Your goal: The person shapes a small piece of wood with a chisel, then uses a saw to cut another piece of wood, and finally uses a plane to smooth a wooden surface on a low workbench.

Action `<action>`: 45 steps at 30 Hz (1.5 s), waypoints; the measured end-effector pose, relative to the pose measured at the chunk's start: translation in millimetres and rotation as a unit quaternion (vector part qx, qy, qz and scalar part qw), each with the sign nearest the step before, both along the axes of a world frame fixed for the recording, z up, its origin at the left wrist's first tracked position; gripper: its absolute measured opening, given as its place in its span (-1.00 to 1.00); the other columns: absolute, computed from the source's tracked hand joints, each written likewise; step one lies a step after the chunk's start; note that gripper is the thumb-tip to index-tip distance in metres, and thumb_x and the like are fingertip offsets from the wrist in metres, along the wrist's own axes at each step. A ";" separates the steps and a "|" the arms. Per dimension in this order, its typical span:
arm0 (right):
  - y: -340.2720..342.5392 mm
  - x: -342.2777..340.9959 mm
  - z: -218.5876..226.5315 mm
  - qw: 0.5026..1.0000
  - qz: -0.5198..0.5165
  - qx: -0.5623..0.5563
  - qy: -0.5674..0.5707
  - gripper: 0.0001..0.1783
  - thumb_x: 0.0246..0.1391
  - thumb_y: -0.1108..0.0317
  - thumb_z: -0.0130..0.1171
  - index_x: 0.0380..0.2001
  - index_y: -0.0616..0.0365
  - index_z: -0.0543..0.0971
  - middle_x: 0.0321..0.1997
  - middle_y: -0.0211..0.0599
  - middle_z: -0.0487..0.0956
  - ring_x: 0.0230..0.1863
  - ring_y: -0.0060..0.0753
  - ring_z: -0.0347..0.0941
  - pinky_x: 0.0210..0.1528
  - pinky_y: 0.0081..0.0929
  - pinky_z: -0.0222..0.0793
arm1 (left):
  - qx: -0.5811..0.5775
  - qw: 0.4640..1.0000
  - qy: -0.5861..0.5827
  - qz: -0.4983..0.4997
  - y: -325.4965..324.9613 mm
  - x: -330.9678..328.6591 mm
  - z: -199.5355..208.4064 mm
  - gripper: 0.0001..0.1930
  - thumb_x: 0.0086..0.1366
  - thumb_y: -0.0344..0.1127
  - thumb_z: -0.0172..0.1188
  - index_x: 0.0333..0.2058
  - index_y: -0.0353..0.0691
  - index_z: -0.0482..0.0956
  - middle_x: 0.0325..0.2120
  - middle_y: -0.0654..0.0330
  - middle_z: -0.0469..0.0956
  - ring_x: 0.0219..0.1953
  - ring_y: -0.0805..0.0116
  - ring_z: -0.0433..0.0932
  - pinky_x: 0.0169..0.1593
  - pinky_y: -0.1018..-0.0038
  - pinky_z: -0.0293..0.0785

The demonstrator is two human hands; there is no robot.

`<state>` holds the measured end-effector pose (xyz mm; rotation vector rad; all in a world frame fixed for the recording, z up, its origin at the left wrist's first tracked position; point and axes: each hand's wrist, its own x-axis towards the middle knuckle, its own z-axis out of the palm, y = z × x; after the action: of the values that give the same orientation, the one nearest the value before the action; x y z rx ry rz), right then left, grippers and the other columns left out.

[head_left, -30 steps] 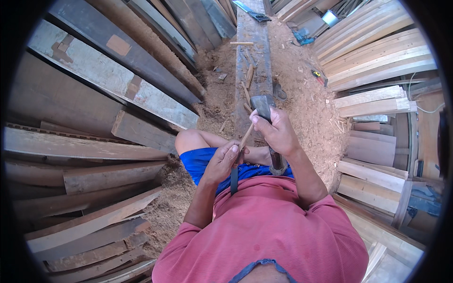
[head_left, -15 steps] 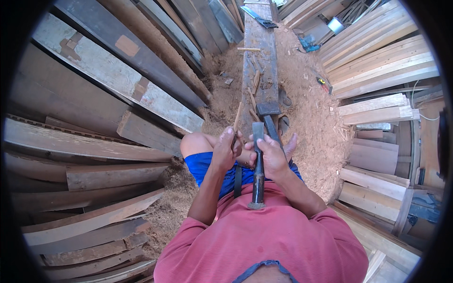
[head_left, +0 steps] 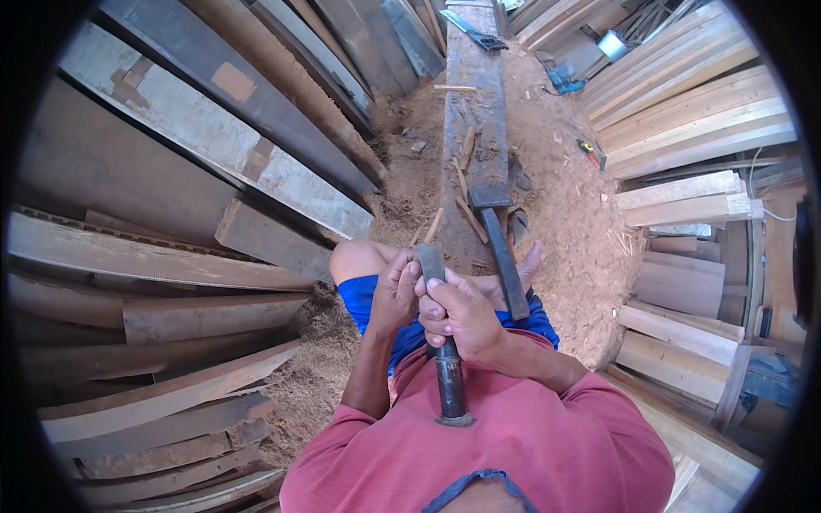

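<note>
My right hand (head_left: 466, 315) is closed round a chisel (head_left: 450, 383), its dark handle end resting against my red shirt. The flat metal blade points away from me and sits right beside my left hand (head_left: 397, 292). That hand is closed on a thin wooden stick (head_left: 435, 224), whose far end shows just past the blade tip; the fingers and blade hide the rest. Beyond my right hand lies a hammer (head_left: 505, 265) with a blocky dark head, the head on the plank bench (head_left: 476, 90) and the handle reaching toward my lap.
Wood offcuts (head_left: 468, 147) lie on the bench, with a handsaw (head_left: 475, 32) at its far end. Sawdust and shavings (head_left: 569, 248) cover the floor. Stacked boards (head_left: 128, 179) line the left, lumber (head_left: 693, 111) the right. A tape measure (head_left: 590, 154) and a blue power tool (head_left: 563, 79) lie at right.
The chisel has moved left and toward me, its blade now next to my left hand. My right fingers have wrapped round it. The stick's visible end sits lower, and the hammer handle is uncovered.
</note>
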<state>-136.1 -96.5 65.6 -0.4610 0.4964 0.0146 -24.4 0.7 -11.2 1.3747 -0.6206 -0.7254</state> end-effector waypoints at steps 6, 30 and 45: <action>-26.5 -22.9 23.6 0.995 -0.071 -0.069 -0.034 -0.78 0.41 0.19 -0.16 -0.18 0.10 0.35 -0.57 -0.53 0.26 -0.71 -0.68 0.12 -0.62 -0.60 0.27 | 0.077 0.978 -0.144 -0.131 44.3 -26.1 4.4 -0.69 0.49 -0.11 -0.03 -0.32 -0.24 0.45 -0.56 0.39 0.37 -0.51 0.60 0.31 -0.45 0.55 0.26; -24.2 -34.9 35.6 0.968 -0.138 -0.165 -0.131 -0.81 0.39 0.22 -0.11 -0.17 0.11 0.37 -0.59 -0.55 0.25 -0.72 -0.67 0.13 -0.65 -0.57 0.23 | 0.132 0.970 0.129 -0.159 44.7 -35.0 -19.9 -0.52 0.53 0.01 -0.25 -0.53 -0.09 0.38 -0.72 0.36 0.26 -0.61 0.55 0.30 -0.54 0.53 0.25; -58.7 0.9 -16.7 0.991 -0.113 -0.074 -0.024 -0.81 0.36 0.22 -0.05 -0.09 0.05 0.42 -0.48 -0.52 0.41 -0.64 -0.72 0.23 -0.57 -0.59 0.31 | -0.083 0.940 0.329 -0.043 -8.6 3.6 9.8 -0.59 0.54 0.02 -0.22 -0.25 -0.20 0.44 -0.70 0.36 0.26 -0.72 0.59 0.14 -0.63 0.60 0.10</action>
<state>-135.2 -155.3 48.9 -0.5468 0.5027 -0.2524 -20.8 -7.9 -1.4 0.8718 -0.1994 -1.1091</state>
